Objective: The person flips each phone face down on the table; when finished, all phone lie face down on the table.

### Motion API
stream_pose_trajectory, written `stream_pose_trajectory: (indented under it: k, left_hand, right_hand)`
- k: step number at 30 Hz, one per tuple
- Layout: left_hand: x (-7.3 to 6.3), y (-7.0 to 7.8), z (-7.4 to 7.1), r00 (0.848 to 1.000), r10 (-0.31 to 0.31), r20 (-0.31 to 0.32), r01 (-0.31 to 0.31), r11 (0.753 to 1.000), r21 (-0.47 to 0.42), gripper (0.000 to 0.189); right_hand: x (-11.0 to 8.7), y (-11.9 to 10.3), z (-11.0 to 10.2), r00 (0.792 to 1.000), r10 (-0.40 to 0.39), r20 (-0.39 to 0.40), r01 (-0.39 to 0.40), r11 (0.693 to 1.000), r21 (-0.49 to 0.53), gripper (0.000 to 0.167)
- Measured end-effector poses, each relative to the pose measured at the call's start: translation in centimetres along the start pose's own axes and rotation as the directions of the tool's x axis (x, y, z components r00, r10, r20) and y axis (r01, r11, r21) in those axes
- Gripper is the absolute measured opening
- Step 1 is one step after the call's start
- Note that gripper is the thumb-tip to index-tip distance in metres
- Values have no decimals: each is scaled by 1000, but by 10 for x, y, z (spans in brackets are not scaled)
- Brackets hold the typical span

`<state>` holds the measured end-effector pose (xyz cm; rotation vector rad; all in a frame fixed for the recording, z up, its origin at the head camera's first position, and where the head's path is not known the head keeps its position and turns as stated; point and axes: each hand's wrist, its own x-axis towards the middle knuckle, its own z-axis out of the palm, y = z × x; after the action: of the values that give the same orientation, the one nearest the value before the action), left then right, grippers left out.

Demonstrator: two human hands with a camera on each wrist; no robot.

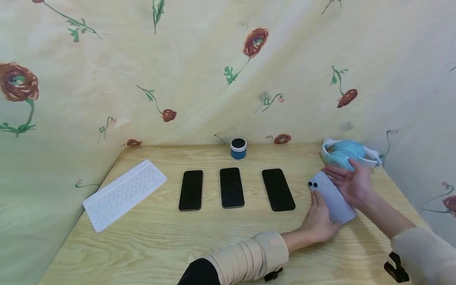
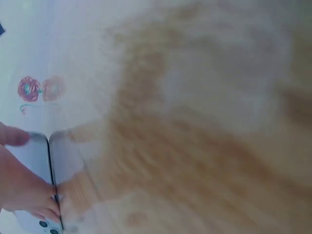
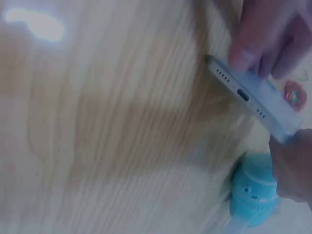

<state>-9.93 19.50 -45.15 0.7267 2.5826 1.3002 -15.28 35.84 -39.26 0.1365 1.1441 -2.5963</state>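
A light lilac phone (image 1: 333,200) lies back up at the right of the table, its dark camera lenses at the upper left corner. My left hand (image 1: 318,221) grips it along the left and near side, with the thumb near the lenses. Beside its right edge, my right hand (image 1: 350,182) is held with fingers extended and palm turned toward the phone. The right wrist view shows the end of the phone (image 3: 258,105) with its port, and both hands close to its sides. In the left wrist view, the phone (image 2: 36,156) is partly covered by fingers.
Light blue headphones (image 1: 347,152) sit just behind the right hand. Three black phones, a left one (image 1: 190,190), a middle one (image 1: 232,188) and a right one (image 1: 278,190), lie in a row. A blue jar (image 1: 238,149) stands behind them, and a white keyboard (image 1: 124,194) lies at left.
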Motion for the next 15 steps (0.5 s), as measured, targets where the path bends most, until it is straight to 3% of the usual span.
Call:
stream_pose_trajectory:
  k: [4,8,13,15]
  left_hand:
    - [2,-6,-1,998,26,-58,-39,970,-242,107]
    - [3,-9,0,993,-9,-119,-43,905,-424,112]
    - [7,-15,-6,989,35,-145,-104,859,-501,112]
    - [10,-17,-10,987,38,-154,-108,872,-478,110]
  right_hand:
    - [3,13,9,996,89,2,-89,996,-28,66]
    - [9,29,21,997,53,-55,-63,978,-200,79]
    - [14,37,26,988,-36,-150,-37,889,-456,83]
    - [14,35,25,982,-67,-177,-32,863,-504,82]
